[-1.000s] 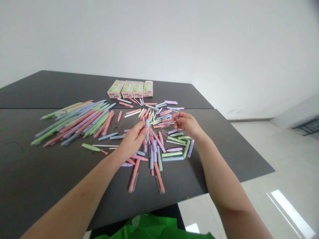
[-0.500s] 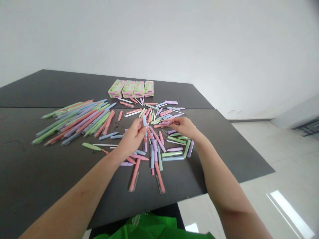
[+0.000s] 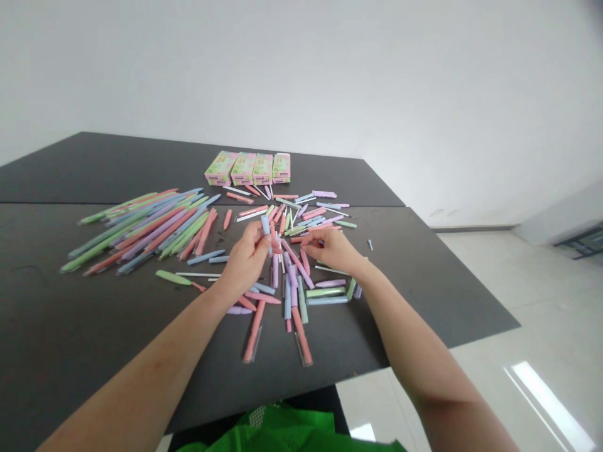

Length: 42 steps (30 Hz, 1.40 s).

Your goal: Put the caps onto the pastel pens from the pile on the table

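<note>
My left hand (image 3: 245, 254) is closed around a light blue pen barrel (image 3: 265, 225), which stands roughly upright between thumb and fingers. To its right, my right hand (image 3: 330, 249) is low over the loose pen parts with its fingertips pinched together. Whatever they may hold is too small to make out. A pink pen piece (image 3: 305, 262) lies just below those fingertips. Pink, purple, blue and green barrels and caps spread around both hands, including a purple barrel (image 3: 293, 276) and a green one (image 3: 326, 292). Thin white refills (image 3: 251, 215) lie among them.
On the black table (image 3: 117, 351), a large pile of long pastel pens (image 3: 141, 232) lies to the left. Several green and pink boxes (image 3: 244, 168) stand in a row at the back. A small blue piece (image 3: 370, 245) lies to the right. Behind is a white wall (image 3: 301, 75).
My right hand has moved left, toward my left hand, uncovering parts on the right. My left hand has shifted slightly left, still gripping the blue barrel.
</note>
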Motion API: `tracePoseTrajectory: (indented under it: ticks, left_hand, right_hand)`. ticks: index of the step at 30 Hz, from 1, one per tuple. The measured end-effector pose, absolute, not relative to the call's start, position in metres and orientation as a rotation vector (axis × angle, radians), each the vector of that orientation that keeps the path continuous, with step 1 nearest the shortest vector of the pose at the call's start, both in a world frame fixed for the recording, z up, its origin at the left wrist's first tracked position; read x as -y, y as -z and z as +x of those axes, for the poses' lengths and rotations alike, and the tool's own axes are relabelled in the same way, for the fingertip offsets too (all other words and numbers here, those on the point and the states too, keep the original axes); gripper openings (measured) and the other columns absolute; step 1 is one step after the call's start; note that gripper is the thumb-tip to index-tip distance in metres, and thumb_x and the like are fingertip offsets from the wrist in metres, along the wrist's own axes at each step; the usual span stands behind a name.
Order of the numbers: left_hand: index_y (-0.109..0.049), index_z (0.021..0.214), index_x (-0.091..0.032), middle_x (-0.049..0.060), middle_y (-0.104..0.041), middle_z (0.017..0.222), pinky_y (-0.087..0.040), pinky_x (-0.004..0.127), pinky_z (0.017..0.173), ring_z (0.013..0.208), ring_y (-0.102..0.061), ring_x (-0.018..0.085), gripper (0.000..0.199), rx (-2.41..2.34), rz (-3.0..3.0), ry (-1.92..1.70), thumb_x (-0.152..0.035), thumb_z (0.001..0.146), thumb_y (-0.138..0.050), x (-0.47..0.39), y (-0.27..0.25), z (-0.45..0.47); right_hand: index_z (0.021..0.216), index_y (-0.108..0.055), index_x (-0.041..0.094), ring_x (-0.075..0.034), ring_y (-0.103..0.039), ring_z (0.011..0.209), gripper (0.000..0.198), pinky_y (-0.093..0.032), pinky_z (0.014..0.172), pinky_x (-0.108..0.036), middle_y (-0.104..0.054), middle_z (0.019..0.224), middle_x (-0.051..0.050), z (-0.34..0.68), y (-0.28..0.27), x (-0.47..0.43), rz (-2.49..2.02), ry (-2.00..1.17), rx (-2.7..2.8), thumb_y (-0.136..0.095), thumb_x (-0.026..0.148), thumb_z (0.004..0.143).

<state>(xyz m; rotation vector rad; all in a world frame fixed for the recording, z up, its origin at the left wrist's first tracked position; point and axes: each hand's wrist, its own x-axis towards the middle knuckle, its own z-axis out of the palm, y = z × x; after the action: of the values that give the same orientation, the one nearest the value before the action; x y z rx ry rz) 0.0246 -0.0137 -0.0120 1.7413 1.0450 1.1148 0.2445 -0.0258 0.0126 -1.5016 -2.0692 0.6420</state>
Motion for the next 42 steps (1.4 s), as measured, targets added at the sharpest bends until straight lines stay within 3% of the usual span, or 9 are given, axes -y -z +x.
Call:
tracePoseTrajectory:
  ticks: [4,9,18,25,29,33,37,42]
  left_hand:
    - [-0.047,0.110,-0.021,0.002,-0.066,0.085,-0.052,0.035,0.079,0.082,-0.067,0.019,0.022,-1.083,1.763,-1.143,-0.035,0.094,-0.044,0.013,0.012,0.024]
    - [-0.048,0.109,-0.021,0.002,-0.066,0.085,-0.050,0.035,0.081,0.083,-0.067,0.019,0.021,-1.114,1.769,-1.167,-0.035,0.094,-0.043,0.013,0.010,0.023]
    - [-0.049,0.107,-0.020,0.002,-0.067,0.085,-0.050,0.034,0.079,0.082,-0.067,0.019,0.020,-1.121,1.789,-1.163,-0.034,0.093,-0.045,0.013,0.008,0.023]
    - [-0.051,0.112,-0.020,0.003,-0.068,0.088,-0.050,0.034,0.081,0.084,-0.069,0.020,0.026,-1.139,1.785,-1.161,-0.035,0.092,-0.046,0.009,0.013,0.021]
    - [-0.052,0.112,-0.021,0.003,-0.068,0.090,-0.051,0.034,0.081,0.084,-0.069,0.019,0.026,-1.129,1.769,-1.169,-0.036,0.091,-0.047,0.007,0.015,0.021]
    - [-0.054,0.110,-0.020,0.003,-0.068,0.088,-0.050,0.033,0.082,0.084,-0.068,0.019,0.025,-1.122,1.791,-1.139,-0.036,0.092,-0.047,0.007,0.014,0.020]
    - [-0.059,0.109,-0.018,0.005,-0.068,0.091,-0.049,0.034,0.085,0.084,-0.066,0.019,0.028,-1.104,1.848,-1.070,-0.037,0.091,-0.048,0.009,0.013,0.021]
    - [-0.064,0.111,-0.018,0.008,-0.069,0.109,-0.046,0.038,0.095,0.100,-0.064,0.023,0.032,-1.114,1.942,-1.045,-0.037,0.088,-0.052,0.012,0.015,0.024]
  right_hand:
    - [0.093,-0.071,0.019,-0.013,-0.055,0.064,0.019,-0.036,0.061,-0.024,-0.066,0.072,-0.001,0.209,-0.013,0.037,-1.444,-0.549,2.269,-0.057,0.028,0.084]
    - [0.100,-0.067,0.018,-0.025,-0.065,0.084,0.032,-0.043,0.069,-0.031,-0.071,0.090,-0.011,0.188,-0.012,0.041,-1.732,-0.246,2.402,-0.056,0.043,0.085]
    - [0.096,-0.067,0.014,-0.030,-0.068,0.089,0.028,-0.049,0.074,-0.037,-0.071,0.096,-0.018,0.178,-0.009,0.034,-1.999,-0.181,2.315,-0.052,0.031,0.082]
    - [0.091,-0.072,0.013,-0.030,-0.068,0.085,0.030,-0.049,0.072,-0.035,-0.072,0.090,-0.018,0.176,-0.007,0.026,-2.099,-0.188,2.181,-0.056,0.033,0.076]
    - [0.074,-0.070,0.016,-0.025,-0.066,0.079,0.024,-0.046,0.067,-0.031,-0.072,0.078,-0.012,0.188,-0.007,0.021,-2.024,-0.337,2.048,-0.057,0.035,0.074]
    - [0.058,-0.059,0.019,-0.017,-0.058,0.057,0.018,-0.039,0.054,-0.026,-0.060,0.054,-0.002,0.204,-0.007,0.019,-1.801,-0.692,1.821,-0.057,0.031,0.071]
    - [0.062,-0.051,0.020,-0.009,-0.039,0.038,0.017,-0.026,0.040,-0.022,-0.053,0.046,0.002,0.215,-0.009,0.020,-1.466,-1.090,1.498,-0.055,0.033,0.073]
    - [0.075,-0.054,0.020,-0.006,-0.034,0.038,0.015,-0.021,0.039,-0.021,-0.058,0.055,0.003,0.219,-0.015,0.020,-1.119,-1.167,1.164,-0.060,0.033,0.070]
